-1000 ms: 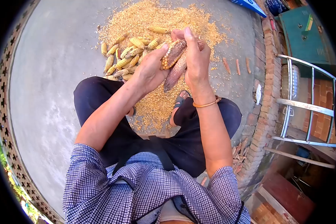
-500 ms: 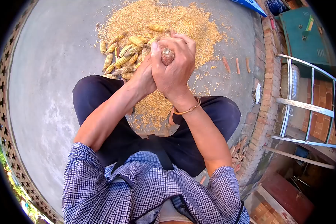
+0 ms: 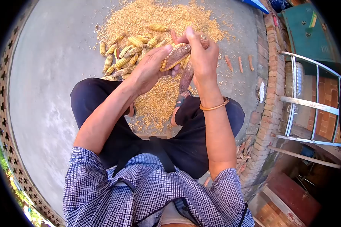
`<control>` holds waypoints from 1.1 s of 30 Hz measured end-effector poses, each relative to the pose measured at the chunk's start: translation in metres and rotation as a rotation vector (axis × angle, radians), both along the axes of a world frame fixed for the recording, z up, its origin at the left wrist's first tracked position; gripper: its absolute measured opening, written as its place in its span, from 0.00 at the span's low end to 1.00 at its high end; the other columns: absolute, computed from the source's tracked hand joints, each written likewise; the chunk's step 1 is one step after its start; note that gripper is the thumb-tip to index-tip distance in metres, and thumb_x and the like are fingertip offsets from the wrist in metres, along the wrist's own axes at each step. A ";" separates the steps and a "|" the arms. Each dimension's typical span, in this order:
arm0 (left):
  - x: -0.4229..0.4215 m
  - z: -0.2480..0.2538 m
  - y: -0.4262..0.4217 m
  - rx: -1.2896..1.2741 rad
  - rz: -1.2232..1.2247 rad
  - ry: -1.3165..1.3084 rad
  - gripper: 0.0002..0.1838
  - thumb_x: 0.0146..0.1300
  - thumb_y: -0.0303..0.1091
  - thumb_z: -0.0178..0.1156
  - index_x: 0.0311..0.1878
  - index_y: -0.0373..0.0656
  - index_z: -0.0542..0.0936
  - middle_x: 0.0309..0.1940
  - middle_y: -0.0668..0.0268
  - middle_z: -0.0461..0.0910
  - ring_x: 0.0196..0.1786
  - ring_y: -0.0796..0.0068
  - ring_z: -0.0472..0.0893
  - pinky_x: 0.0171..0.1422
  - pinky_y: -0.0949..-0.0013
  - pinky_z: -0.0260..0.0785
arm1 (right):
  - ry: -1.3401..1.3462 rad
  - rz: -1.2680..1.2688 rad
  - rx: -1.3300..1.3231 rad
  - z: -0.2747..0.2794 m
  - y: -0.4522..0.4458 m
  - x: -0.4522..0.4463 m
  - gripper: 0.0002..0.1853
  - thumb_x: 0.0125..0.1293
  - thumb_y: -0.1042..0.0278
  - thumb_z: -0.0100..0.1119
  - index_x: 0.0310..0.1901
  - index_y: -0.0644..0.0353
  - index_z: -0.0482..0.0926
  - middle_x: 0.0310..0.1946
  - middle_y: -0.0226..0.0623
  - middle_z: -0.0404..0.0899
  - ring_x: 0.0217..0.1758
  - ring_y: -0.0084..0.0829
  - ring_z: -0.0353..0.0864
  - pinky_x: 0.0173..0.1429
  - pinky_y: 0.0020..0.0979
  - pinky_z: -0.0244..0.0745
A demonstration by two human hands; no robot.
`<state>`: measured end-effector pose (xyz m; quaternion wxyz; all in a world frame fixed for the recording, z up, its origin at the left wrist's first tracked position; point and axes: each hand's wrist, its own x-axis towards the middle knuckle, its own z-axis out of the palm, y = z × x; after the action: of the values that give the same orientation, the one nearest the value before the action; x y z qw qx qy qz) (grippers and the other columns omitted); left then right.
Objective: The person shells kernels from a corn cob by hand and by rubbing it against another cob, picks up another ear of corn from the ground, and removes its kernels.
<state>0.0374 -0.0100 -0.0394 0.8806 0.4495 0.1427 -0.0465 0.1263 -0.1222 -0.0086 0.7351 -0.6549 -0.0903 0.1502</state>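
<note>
Left hand (image 3: 151, 70) grasping half-stripped ear (image 3: 177, 56) | right hand (image 3: 206, 58) gripping bare cob (image 3: 186, 78) | step: apparently shelling, near side of kernel pile (image 3: 159, 15) | next: seemingly needs cob pressed against remaining rows

Grey concrete floor (image 3: 45, 94) filled much of my remote feed, brown pierced border (image 3: 5, 113) curving along left. Red-brown brick ledge (image 3: 271, 68) ran down right, crumpled white scrap (image 3: 262, 92) just beside it. Past ledge I saw silver tubular metal rack (image 3: 308, 105), clear plastic jug (image 3: 297, 80) partly behind; above, teal metal cabinet (image 3: 303, 38) bearing yellow-green strip (image 3: 313, 19). Dark red panel (image 3: 293, 196) showed lower right.
</note>
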 end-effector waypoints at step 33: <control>-0.009 -0.005 -0.010 0.426 -0.046 0.021 0.21 0.79 0.48 0.41 0.48 0.39 0.74 0.27 0.70 0.73 0.24 0.87 0.69 0.22 0.82 0.58 | -0.506 0.049 -0.478 -0.003 0.004 -0.020 0.19 0.64 0.61 0.66 0.20 0.61 0.72 0.16 0.38 0.73 0.23 0.31 0.75 0.50 0.36 0.77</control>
<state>0.0279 -0.0199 -0.0443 0.7627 0.6283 0.1479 -0.0400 0.1064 -0.1180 -0.0119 0.5113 -0.8228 -0.2476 0.0179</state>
